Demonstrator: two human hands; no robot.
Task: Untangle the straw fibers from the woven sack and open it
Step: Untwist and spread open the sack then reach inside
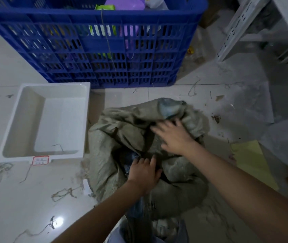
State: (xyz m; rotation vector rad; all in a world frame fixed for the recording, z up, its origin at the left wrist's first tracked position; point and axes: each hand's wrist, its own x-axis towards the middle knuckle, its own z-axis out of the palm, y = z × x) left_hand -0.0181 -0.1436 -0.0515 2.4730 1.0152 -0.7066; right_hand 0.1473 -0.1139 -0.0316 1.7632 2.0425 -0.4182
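A grey-green woven sack [108, 160] stands crumpled on the tiled floor in front of me, its mouth partly open with dark blue contents showing inside. My left hand [144, 174] grips the near rim of the mouth, fingers curled over the fabric. My right hand [173, 135] lies spread on the folded far side of the sack, fingers apart, slightly blurred. Loose straw fibers [62, 192] lie scattered on the floor to the left of the sack.
A white plastic tray [23, 120] with a red-bordered label sits on the floor at left. Behind it stands a large blue crate [104, 55] holding packets. A white metal shelf frame [241, 27] is at the upper right, a yellow sheet [250, 155] at right.
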